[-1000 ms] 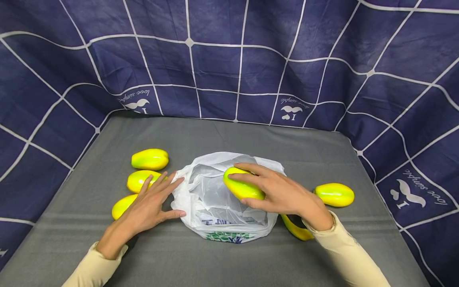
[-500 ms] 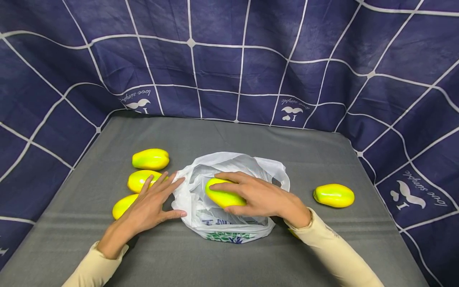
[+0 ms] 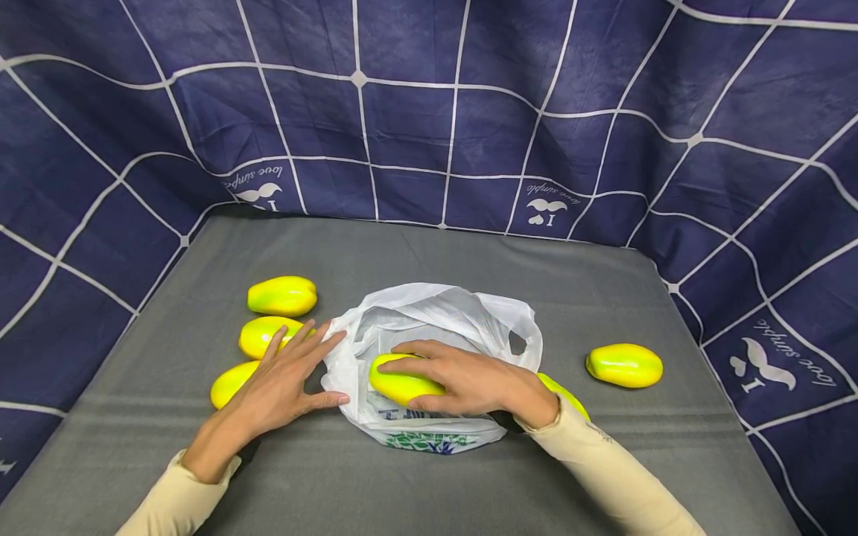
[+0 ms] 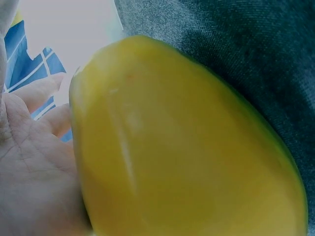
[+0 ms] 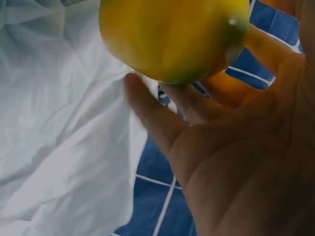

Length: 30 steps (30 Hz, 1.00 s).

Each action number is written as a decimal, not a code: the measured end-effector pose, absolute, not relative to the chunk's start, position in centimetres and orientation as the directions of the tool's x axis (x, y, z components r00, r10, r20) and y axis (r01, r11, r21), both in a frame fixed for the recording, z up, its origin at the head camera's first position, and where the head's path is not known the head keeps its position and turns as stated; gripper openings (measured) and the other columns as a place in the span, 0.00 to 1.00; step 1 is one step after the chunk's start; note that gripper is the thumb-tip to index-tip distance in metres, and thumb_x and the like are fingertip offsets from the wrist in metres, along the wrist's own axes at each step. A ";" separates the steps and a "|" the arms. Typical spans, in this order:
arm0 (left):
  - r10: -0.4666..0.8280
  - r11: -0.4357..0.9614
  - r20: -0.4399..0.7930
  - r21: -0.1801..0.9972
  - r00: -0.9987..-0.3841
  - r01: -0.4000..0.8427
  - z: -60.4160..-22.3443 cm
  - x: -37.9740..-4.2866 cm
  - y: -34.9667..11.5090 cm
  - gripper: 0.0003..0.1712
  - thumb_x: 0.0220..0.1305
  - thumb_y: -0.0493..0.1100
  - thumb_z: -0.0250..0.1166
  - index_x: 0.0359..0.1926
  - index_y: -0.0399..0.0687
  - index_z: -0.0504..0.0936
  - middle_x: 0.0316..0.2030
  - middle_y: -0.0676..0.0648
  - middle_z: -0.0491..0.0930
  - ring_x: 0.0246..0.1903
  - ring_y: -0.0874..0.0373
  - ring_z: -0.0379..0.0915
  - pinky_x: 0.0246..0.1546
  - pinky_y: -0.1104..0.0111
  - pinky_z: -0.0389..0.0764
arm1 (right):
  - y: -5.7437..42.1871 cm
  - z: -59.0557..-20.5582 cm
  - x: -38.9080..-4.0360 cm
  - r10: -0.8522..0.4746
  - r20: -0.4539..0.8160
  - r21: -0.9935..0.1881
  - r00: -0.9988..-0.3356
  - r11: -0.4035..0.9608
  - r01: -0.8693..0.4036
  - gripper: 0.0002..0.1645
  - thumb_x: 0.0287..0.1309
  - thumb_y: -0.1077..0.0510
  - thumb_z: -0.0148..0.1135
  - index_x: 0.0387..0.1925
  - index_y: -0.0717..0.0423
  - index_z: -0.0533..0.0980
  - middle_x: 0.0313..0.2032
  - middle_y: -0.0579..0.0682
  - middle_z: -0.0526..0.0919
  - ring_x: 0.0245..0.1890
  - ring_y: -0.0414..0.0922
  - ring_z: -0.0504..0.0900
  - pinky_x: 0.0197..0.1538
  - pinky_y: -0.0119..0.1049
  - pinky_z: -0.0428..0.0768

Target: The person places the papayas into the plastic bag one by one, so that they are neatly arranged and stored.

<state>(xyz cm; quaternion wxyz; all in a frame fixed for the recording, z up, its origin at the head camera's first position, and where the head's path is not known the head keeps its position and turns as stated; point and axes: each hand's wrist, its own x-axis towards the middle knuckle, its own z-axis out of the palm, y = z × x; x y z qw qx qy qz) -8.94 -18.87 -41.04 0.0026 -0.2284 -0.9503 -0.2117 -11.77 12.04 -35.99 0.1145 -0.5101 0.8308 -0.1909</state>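
My right hand (image 3: 462, 380) grips a yellow-green papaya (image 3: 405, 380) in the mouth of a white plastic bag (image 3: 436, 439) with green and blue print. In the right wrist view that papaya (image 5: 172, 39) sits among spread fingers, beside the bag's white film (image 5: 64, 137). The left hand (image 3: 288, 380) touches the bag's left rim with thumb and fingertips, its fingers spread and fairly straight. Under and beside it lie two papayas, one (image 3: 264, 336) partly behind the fingers and one (image 3: 231, 383) partly behind the hand. A papaya (image 4: 182, 147) fills much of the left wrist view.
Another papaya (image 3: 281, 296) lies at the far left of the bag, and one (image 3: 625, 365) lies off to the right. Part of a papaya (image 3: 563, 394) shows behind the right forearm. A grey cloth (image 3: 429, 253) covers the table; a blue checked curtain (image 3: 402, 126) surrounds it.
My right hand has carried its papaya left and down into the bag's opening. The bag's right handle loop has come into sight. The left hand stays at the rim.
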 end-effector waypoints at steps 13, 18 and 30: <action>0.430 0.813 0.072 0.403 -0.900 0.421 -41.0 -9.0 -18.9 0.54 0.54 0.71 0.69 0.76 0.53 0.63 0.75 0.37 0.59 0.75 0.33 0.49 0.73 0.38 0.40 | 11.9 -37.3 -11.9 -0.909 -0.092 -0.470 -0.407 0.400 -0.787 0.29 0.74 0.50 0.53 0.73 0.48 0.65 0.73 0.53 0.66 0.71 0.47 0.65 0.73 0.41 0.65; 0.427 0.815 0.073 0.400 -0.901 0.419 -41.0 -9.0 -18.8 0.55 0.53 0.71 0.69 0.76 0.52 0.63 0.74 0.36 0.60 0.75 0.33 0.50 0.73 0.38 0.41 | 11.5 -37.6 -11.8 -0.920 -0.098 -0.486 -0.379 0.377 -0.788 0.26 0.75 0.52 0.52 0.69 0.54 0.69 0.67 0.49 0.72 0.68 0.43 0.69 0.73 0.35 0.66; 0.428 0.813 0.073 0.403 -0.901 0.420 -41.0 -9.0 -18.8 0.55 0.53 0.71 0.69 0.76 0.52 0.63 0.75 0.36 0.60 0.75 0.33 0.49 0.73 0.38 0.40 | 11.4 -37.7 -11.6 -0.924 -0.115 -0.489 -0.365 0.373 -0.789 0.26 0.75 0.53 0.52 0.69 0.55 0.68 0.68 0.49 0.72 0.70 0.44 0.68 0.74 0.36 0.64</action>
